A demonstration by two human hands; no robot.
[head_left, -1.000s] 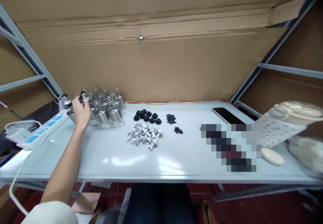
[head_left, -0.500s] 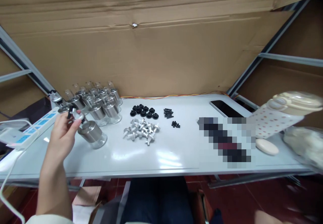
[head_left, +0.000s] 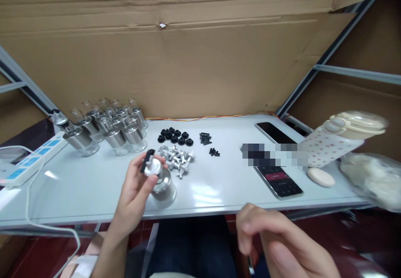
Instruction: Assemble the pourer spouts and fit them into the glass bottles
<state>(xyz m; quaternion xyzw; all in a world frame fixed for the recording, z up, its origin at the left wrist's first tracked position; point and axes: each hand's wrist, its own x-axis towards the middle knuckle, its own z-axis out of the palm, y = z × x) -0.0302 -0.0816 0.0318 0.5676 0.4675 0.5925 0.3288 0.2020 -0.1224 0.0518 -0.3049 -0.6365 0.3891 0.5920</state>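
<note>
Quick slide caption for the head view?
Left hand holds a silver-topped glass bottle near silver fittings; right hand hovers by the table's edge.

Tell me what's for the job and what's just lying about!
Seem part of the job: bottle in the left hand, other bottles, silver parts, black round parts, small black pieces.

Probably lying about: phones, dotted flask, power strip, pale oval thing, plastic bag.

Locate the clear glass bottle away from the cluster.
In the head view, the clear glass bottle is in the left hand, left of centre, in front of the silvery stemmed parts.
</note>
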